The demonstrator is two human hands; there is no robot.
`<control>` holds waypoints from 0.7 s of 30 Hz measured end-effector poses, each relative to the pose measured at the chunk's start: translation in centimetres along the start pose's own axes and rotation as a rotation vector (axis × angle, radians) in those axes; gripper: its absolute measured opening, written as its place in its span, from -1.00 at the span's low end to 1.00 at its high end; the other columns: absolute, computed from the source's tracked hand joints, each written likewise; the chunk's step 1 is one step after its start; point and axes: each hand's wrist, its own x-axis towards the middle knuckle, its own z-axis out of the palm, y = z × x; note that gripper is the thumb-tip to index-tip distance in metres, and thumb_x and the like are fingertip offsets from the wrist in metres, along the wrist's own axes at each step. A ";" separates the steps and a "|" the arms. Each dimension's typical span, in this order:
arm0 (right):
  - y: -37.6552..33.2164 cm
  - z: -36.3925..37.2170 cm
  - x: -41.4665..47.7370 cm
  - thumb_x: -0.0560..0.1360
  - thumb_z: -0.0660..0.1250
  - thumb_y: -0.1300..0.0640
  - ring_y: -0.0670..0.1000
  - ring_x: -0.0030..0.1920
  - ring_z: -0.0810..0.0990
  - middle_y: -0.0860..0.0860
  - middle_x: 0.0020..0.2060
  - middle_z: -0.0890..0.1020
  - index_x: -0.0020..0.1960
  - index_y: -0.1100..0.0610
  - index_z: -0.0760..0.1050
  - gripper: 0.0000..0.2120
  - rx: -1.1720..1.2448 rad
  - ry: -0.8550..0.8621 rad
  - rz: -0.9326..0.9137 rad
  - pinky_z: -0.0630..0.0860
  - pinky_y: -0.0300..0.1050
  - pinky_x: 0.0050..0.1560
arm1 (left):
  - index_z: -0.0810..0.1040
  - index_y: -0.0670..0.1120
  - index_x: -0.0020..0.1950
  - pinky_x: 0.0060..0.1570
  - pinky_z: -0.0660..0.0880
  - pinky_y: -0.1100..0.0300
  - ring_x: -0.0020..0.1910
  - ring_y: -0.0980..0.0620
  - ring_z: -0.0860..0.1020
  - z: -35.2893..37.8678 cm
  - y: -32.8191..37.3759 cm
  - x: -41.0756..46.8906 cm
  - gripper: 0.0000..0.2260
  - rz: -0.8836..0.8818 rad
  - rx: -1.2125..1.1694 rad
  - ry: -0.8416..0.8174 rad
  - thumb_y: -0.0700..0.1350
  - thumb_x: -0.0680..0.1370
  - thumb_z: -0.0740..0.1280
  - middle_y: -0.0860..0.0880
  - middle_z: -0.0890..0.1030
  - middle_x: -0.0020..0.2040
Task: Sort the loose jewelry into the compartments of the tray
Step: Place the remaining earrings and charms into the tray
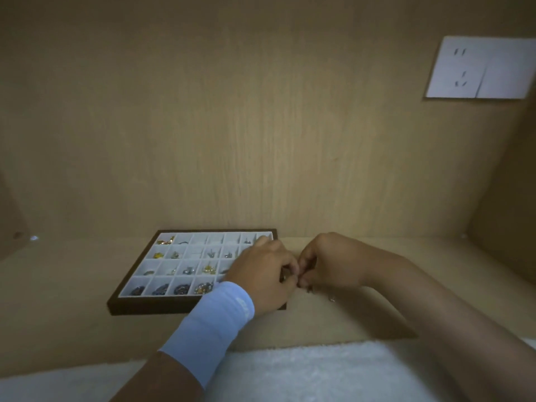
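Note:
A dark-framed tray (139,307) with white compartments lies on the wooden shelf. Several compartments hold gold, silver and dark pieces of jewelry (208,268). My left hand (265,274), with a light blue wristband, covers the tray's right side, its fingers curled. My right hand (327,264) is just right of the tray, fingertips meeting the left hand's. Between the two sets of fingertips is a small dark piece (285,277) that both seem to pinch; it is too small to identify. Small loose pieces (310,290) lie on the shelf under my right hand, and another (332,299) beside it.
The shelf has a wooden back wall and side walls. A white socket plate (478,68) is on the back wall at upper right. A white fluffy cloth (304,372) lies along the near edge.

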 end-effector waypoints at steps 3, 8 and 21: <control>-0.1 0.5 0.3 0.43 0.49 0.02 -0.14 -0.18 0.64 -0.14 -0.29 0.69 -0.16 -0.05 0.69 -0.98 -0.018 0.025 -0.004 0.60 -0.05 0.00 | 0.62 0.07 -0.05 0.09 0.39 0.17 0.04 0.10 0.36 0.1 -0.2 0.0 -0.91 -0.016 -0.052 0.025 -0.03 0.49 0.34 0.12 0.54 -0.04; 0.4 0.0 0.0 0.46 0.51 0.11 -0.28 -0.36 0.55 -0.22 -0.43 0.63 -0.15 0.04 0.72 -0.97 0.236 0.119 0.012 0.45 -0.37 -0.26 | 0.55 0.18 -0.07 0.02 0.39 0.28 -0.03 0.23 0.40 0.1 -0.6 0.2 -0.91 -0.086 -0.167 0.033 0.02 0.46 0.40 0.23 0.55 -0.12; -0.5 0.0 0.1 0.43 0.53 0.12 -0.08 -0.46 0.32 0.15 -0.33 0.68 -0.10 0.12 0.73 -0.91 0.997 0.314 0.119 0.26 -0.27 -0.51 | 0.70 -0.01 -0.07 -0.18 0.50 0.46 -0.13 0.23 0.64 -2.0 0.0 0.4 -0.92 -0.357 -0.780 0.291 -0.11 0.45 0.48 0.09 0.71 -0.17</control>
